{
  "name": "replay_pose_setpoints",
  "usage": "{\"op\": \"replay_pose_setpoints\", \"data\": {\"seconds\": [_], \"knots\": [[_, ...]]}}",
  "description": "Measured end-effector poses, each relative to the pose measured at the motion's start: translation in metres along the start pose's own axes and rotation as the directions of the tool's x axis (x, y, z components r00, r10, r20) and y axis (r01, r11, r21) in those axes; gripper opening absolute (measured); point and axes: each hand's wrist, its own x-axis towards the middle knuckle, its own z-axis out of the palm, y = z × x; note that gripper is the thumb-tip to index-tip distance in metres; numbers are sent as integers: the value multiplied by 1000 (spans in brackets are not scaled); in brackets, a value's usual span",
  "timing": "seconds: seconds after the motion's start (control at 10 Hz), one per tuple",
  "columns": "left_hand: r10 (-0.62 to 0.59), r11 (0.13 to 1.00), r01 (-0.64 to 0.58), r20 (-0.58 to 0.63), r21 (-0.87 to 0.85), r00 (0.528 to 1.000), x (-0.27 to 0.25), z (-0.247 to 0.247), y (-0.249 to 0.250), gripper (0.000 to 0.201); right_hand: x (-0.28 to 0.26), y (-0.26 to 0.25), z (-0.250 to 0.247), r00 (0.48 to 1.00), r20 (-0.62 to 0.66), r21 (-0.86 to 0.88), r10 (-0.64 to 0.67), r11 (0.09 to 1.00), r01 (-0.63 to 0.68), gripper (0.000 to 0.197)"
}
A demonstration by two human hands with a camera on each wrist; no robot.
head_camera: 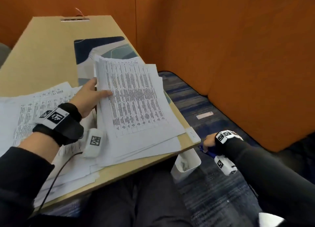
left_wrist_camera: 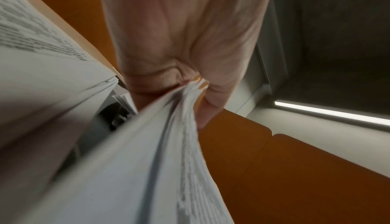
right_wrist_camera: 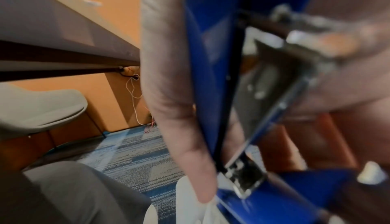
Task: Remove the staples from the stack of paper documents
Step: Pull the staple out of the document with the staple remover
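Note:
A thick stack of printed documents (head_camera: 136, 100) lies on the right part of the wooden table (head_camera: 51, 44), overhanging its front right edge. My left hand (head_camera: 102, 91) grips the stack's left edge, thumb on the top sheet and fingers underneath; the left wrist view shows the sheet edges (left_wrist_camera: 190, 87) pinched in that hand (left_wrist_camera: 185, 52). My right hand (head_camera: 208, 142) hangs below the table's right corner and holds a blue staple remover (head_camera: 207, 150). The right wrist view shows its blue body and metal jaws (right_wrist_camera: 211, 64) between my fingers (right_wrist_camera: 175, 110).
A second spread of printed sheets (head_camera: 34, 105) covers the table's left front. A patterned blue desk mat (head_camera: 102, 49) lies behind the stack. A white container (head_camera: 186, 163) hangs under the table's right corner. Orange padded walls (head_camera: 238, 56) surround; a grey chair (right_wrist_camera: 42, 109) stands across.

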Motion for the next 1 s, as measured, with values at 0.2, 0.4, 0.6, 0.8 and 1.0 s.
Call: {"op": "replay_pose_setpoints", "data": {"seconds": [0.2, 0.4, 0.6, 0.8, 1.0], "knots": [[42, 985, -42, 3, 169, 999, -5, 6, -6, 46, -1, -1, -14, 991, 96, -40, 98, 995, -94, 14], [319, 940, -284, -185, 191, 930, -11, 17, 11, 31, -15, -1, -33, 980, 137, -80, 146, 987, -136, 16], [341, 931, -315, -130, 182, 931, -16, 25, 15, 22, 3, -1, -24, 996, 31, 117, -80, 990, 76, 52], [349, 933, -327, -160, 152, 923, -17, 24, 12, 23, -8, 1, -6, 991, -114, 344, -65, 933, 101, 37], [403, 915, -393, -281, 93, 871, -17, 22, 17, 27, -19, 6, -26, 980, -179, 354, -88, 923, 148, 65]]}}
